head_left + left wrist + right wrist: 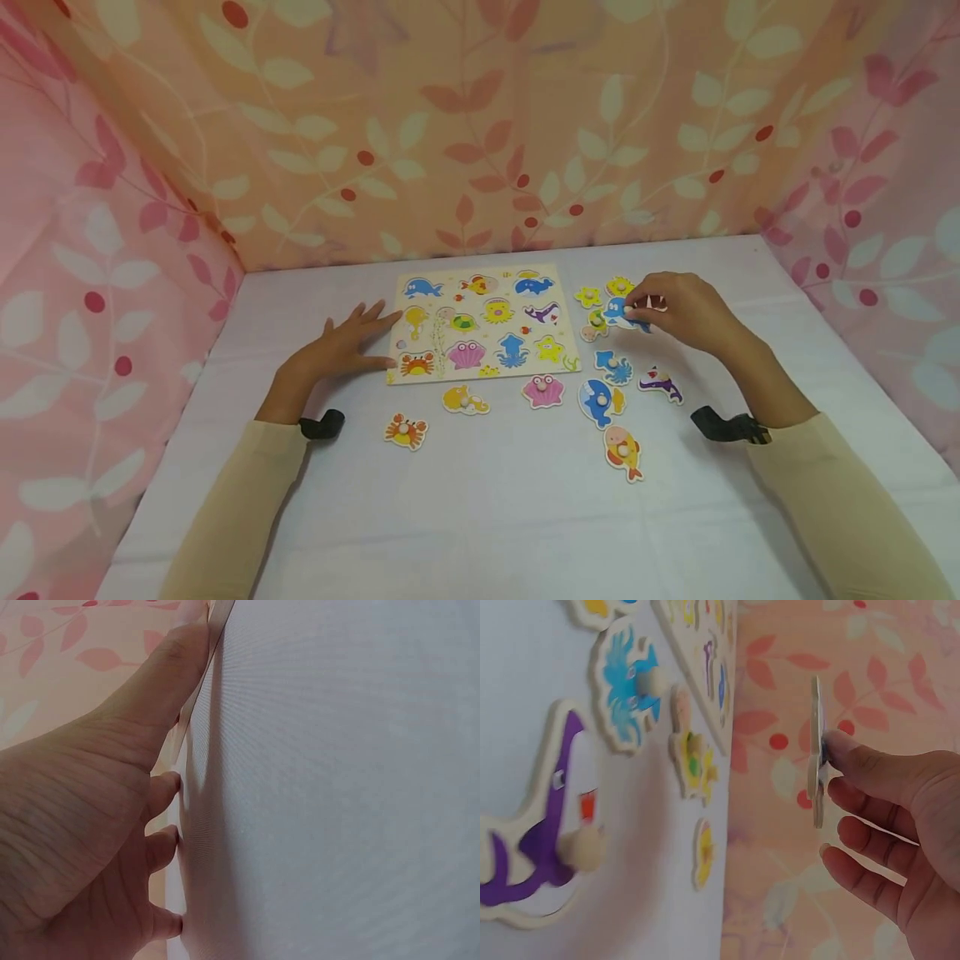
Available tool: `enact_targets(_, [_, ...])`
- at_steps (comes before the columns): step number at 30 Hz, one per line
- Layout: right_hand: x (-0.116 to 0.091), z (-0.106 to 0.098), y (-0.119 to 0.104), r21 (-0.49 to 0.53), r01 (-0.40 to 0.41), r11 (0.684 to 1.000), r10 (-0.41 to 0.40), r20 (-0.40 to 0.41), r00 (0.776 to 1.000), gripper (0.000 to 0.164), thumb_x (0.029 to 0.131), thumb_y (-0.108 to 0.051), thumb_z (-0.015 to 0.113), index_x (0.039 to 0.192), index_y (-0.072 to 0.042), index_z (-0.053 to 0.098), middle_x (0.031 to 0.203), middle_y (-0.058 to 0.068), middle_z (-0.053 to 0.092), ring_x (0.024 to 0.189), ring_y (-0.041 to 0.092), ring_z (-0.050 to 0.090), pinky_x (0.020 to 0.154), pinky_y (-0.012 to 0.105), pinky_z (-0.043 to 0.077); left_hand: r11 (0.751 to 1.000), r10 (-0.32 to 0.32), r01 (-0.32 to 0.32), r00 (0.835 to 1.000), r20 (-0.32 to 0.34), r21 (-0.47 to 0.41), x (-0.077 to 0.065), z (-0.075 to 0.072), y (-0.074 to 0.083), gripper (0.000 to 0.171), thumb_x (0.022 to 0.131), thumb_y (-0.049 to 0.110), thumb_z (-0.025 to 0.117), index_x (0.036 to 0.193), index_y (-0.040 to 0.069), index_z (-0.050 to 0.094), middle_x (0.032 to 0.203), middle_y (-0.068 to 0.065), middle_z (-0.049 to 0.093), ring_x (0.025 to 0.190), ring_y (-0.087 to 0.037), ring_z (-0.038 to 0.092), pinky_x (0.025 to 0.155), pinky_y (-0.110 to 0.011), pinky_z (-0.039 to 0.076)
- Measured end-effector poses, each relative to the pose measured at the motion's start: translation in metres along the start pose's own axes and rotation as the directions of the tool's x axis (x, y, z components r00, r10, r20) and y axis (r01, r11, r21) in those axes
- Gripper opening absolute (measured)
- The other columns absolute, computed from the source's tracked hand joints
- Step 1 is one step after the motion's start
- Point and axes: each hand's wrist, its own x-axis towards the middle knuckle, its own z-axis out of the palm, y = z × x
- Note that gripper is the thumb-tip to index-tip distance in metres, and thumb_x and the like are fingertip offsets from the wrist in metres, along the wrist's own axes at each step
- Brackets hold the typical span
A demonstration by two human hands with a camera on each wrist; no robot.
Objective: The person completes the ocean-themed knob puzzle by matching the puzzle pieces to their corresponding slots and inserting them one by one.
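In the head view, a cream wooden puzzle board point(566, 333) printed with sea animals lies at the table's back. My left hand point(337, 346) rests at its left edge, fingers spread, thumb and index fingertip touching the edge. A blue dolphin puzzle piece point(615, 308) is pinched by its knob between thumb and fingers of my right hand point(693, 312), right of the board. The right wrist view has this piece point(816, 750) edge-on, raised off the table. Below it lie a turtle piece point(596, 323), a blue squid piece point(617, 368) and a purple swordfish-like piece point(662, 384).
Before the board are a crab piece point(406, 432), a yellow seahorse piece point(465, 401), a pink shell piece point(542, 392), a blue whale piece point(596, 402) and a fish piece point(622, 454). A starfish piece point(587, 297) lies beside the board. Floral curtains point(480, 125) enclose the white table.
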Motion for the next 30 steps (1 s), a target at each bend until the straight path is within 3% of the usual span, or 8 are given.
enact_targets(10, [0.037,-0.004,-0.031,0.006,0.088,0.996,-0.087,-0.011,0.996,0.022,0.088,-0.020,0.082,0.107,-0.010,0.078,0.089,0.001,0.071,0.083,0.020,0.059,0.074,0.037,0.050,1.000,0.003,-0.003,1.000,0.007,-0.013,0.005,-0.002,0.003,0.099,0.081,0.069,0.071,0.162,0.037,0.024,0.171,-0.006,0.006,0.155,-0.038,-0.007,0.110,-0.078,-0.009])
enact_targets(23, [0.096,0.024,-0.072,0.013,0.110,0.994,-0.111,0.063,0.992,0.019,0.090,-0.023,0.080,0.106,-0.013,0.079,0.087,0.000,0.069,0.081,0.020,0.059,0.073,0.034,0.054,1.000,-0.011,0.011,1.000,0.010,-0.018,0.005,0.001,0.006,0.097,0.083,0.066,0.072,0.162,0.037,0.023,0.171,-0.006,0.005,0.155,-0.039,-0.007,0.110,-0.078,-0.010])
enact_targets(30, [0.131,0.039,-0.093,-0.008,0.193,0.981,-0.192,0.083,0.978,0.015,0.091,-0.025,0.079,0.103,-0.015,0.078,0.088,-0.002,0.070,0.079,0.017,0.059,0.072,0.031,0.052,0.999,-0.024,0.024,1.000,0.009,-0.026,0.006,0.001,0.005,0.098,0.082,0.067,0.071,0.162,0.037,0.023,0.171,-0.006,0.005,0.155,-0.038,-0.009,0.110,-0.077,-0.011])
